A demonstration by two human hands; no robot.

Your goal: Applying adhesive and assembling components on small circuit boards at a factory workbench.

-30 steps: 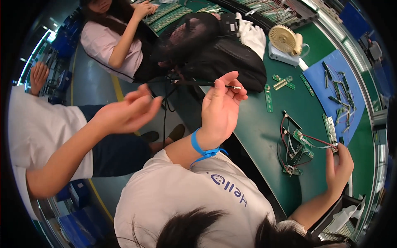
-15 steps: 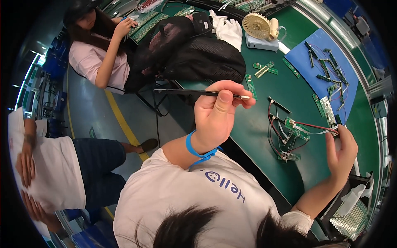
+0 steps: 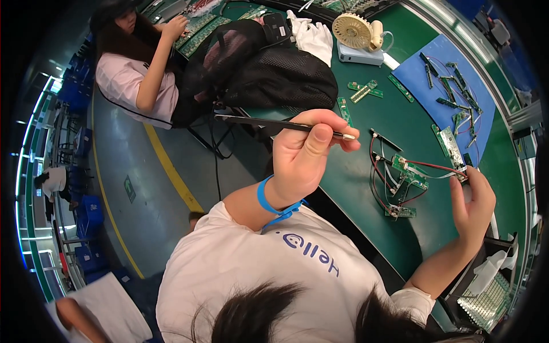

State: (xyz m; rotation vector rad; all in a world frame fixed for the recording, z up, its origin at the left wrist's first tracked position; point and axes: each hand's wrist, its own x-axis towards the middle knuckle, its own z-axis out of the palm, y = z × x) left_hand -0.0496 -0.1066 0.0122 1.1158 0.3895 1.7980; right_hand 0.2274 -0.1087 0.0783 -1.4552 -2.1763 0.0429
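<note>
My left hand [image 3: 306, 151], with a blue band at the wrist, is raised over the table's near edge. It pinches a thin black strip [image 3: 257, 121] between thumb and fingers, the strip's small white end [image 3: 348, 136] showing past the fingertips. On the right, my right hand [image 3: 474, 197] has its thumb and index finger at the end of the red and white wires [image 3: 437, 166], closed on them. These wires run to a cluster of green circuit boards [image 3: 413, 175] on the green table. Just beyond the right fingertips lies a pale circuit board [image 3: 452, 147].
Wired strips [image 3: 457, 91] lie on a blue mat [image 3: 414, 66]. Loose green boards [image 3: 366, 91], a beige fan [image 3: 351, 32], white gloves [image 3: 311, 37] and a black mesh bag [image 3: 280, 80] share the table. A co-worker [image 3: 134, 86] sits far left; another person [image 3: 100, 311] is at lower left.
My left hand has shifted slightly right, and the strip now slopes down more toward its white end. My right hand stays nearly in place. The person at lower left has moved, mostly out of view.
</note>
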